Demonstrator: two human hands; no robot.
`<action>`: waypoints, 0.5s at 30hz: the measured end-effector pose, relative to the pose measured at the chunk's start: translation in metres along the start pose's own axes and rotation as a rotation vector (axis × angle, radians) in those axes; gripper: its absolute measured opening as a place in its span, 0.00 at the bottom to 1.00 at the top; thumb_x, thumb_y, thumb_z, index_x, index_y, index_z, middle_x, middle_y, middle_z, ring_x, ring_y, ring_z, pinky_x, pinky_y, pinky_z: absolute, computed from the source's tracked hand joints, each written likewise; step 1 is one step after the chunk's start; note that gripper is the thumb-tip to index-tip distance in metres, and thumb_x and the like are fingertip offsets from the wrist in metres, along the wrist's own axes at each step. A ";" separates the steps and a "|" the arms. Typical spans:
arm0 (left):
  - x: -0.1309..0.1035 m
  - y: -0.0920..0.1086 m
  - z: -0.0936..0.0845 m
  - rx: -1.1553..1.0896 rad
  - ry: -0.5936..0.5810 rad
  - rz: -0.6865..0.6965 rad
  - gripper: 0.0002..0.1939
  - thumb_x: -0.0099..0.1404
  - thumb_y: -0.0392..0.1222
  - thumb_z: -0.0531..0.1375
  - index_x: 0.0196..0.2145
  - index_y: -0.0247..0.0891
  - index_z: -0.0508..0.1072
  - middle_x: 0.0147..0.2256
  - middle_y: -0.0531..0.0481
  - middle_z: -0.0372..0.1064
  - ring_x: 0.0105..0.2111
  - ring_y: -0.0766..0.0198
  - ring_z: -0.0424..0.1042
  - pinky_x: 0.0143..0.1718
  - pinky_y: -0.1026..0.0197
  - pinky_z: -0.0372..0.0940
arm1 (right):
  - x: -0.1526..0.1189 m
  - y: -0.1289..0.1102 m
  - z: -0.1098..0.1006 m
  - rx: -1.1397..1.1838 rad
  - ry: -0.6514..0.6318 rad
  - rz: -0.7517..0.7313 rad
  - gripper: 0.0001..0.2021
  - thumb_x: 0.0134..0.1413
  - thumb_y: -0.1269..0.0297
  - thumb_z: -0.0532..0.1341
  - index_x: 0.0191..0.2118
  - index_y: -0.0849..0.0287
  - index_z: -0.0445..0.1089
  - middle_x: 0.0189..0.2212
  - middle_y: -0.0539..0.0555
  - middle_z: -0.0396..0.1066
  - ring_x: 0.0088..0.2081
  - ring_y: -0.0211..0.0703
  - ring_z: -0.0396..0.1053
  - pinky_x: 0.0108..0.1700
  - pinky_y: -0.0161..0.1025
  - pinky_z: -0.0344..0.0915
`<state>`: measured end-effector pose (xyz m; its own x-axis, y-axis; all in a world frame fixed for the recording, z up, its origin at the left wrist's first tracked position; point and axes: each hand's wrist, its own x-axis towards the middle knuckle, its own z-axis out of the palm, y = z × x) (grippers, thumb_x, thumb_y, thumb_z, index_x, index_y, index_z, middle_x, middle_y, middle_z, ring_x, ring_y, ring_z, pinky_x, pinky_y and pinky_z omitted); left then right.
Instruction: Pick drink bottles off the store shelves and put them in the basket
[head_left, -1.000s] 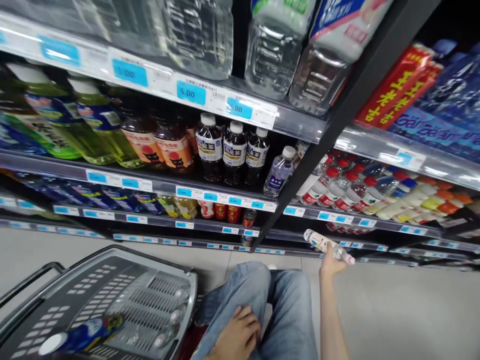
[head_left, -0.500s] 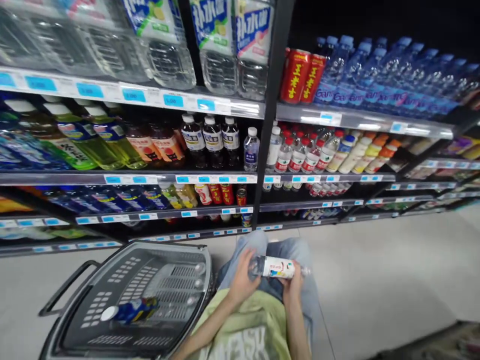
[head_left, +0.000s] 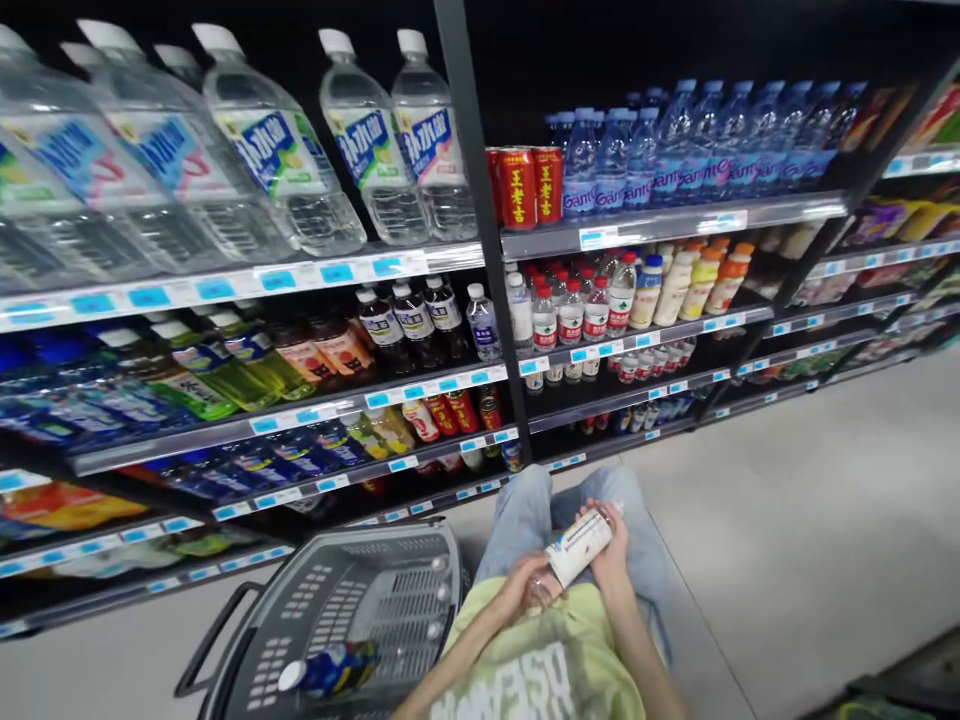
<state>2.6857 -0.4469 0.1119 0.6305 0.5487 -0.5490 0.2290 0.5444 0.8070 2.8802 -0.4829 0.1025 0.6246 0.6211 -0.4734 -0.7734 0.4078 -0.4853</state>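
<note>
Clear bottle (head_left: 576, 552) tilted across the lap, its ends gripped by left hand (head_left: 523, 587) and right hand (head_left: 609, 535)

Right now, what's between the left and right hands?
A white-labelled bottle, with the left hand at one end and the right hand at the other, as the head view shows.

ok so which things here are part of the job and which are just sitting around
In use, it seems: left hand, right hand, white-labelled bottle, basket, bottles inside it

Just on the shelves: red cans, blue-capped bottles, large white-capped bottles
</note>
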 end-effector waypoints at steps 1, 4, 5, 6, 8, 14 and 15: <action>0.002 -0.001 0.000 -0.036 -0.027 -0.028 0.34 0.50 0.75 0.66 0.43 0.46 0.76 0.37 0.39 0.79 0.40 0.43 0.83 0.36 0.49 0.76 | -0.001 -0.002 0.001 0.029 0.021 0.031 0.14 0.42 0.59 0.74 0.36 0.56 0.75 0.32 0.51 0.83 0.31 0.48 0.82 0.38 0.45 0.82; 0.008 -0.003 0.002 -0.090 -0.045 -0.115 0.35 0.48 0.72 0.69 0.43 0.43 0.74 0.33 0.40 0.78 0.34 0.49 0.81 0.28 0.59 0.71 | -0.003 -0.008 0.002 0.076 0.074 0.083 0.14 0.41 0.61 0.73 0.35 0.57 0.74 0.30 0.49 0.81 0.29 0.45 0.80 0.38 0.43 0.81; 0.010 -0.002 0.002 -0.103 -0.029 -0.138 0.35 0.48 0.71 0.69 0.44 0.42 0.72 0.32 0.42 0.77 0.31 0.52 0.80 0.26 0.61 0.70 | -0.002 -0.008 0.003 0.071 0.082 0.075 0.13 0.41 0.62 0.72 0.35 0.56 0.73 0.29 0.48 0.81 0.29 0.45 0.80 0.38 0.42 0.81; 0.012 -0.001 0.002 -0.115 -0.011 -0.151 0.35 0.49 0.70 0.69 0.45 0.42 0.71 0.30 0.43 0.77 0.28 0.54 0.78 0.25 0.62 0.69 | -0.001 -0.009 0.004 0.062 0.092 0.065 0.13 0.41 0.62 0.72 0.34 0.56 0.72 0.28 0.47 0.80 0.28 0.44 0.80 0.37 0.41 0.80; 0.012 0.003 0.001 -0.136 0.011 -0.135 0.36 0.54 0.69 0.68 0.49 0.43 0.67 0.31 0.47 0.76 0.27 0.58 0.77 0.26 0.62 0.71 | 0.002 -0.007 0.004 0.042 0.101 0.043 0.12 0.41 0.62 0.71 0.34 0.56 0.71 0.27 0.46 0.79 0.28 0.44 0.80 0.37 0.40 0.80; 0.001 0.012 -0.006 -0.069 -0.055 0.041 0.38 0.52 0.56 0.76 0.55 0.50 0.64 0.55 0.47 0.71 0.44 0.58 0.79 0.44 0.53 0.78 | 0.010 -0.002 0.001 -0.084 0.062 -0.045 0.11 0.45 0.61 0.69 0.35 0.55 0.69 0.28 0.46 0.78 0.30 0.43 0.80 0.40 0.40 0.80; -0.001 0.012 -0.007 -0.056 -0.068 0.059 0.40 0.49 0.53 0.78 0.55 0.50 0.64 0.57 0.47 0.69 0.44 0.58 0.79 0.46 0.52 0.78 | 0.011 -0.001 0.000 -0.106 0.036 -0.075 0.11 0.46 0.61 0.69 0.35 0.55 0.69 0.28 0.46 0.78 0.29 0.43 0.79 0.39 0.40 0.79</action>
<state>2.6823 -0.4369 0.1204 0.6908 0.5374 -0.4837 0.1500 0.5479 0.8230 2.8883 -0.4769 0.0978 0.6853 0.5664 -0.4578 -0.7096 0.3778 -0.5947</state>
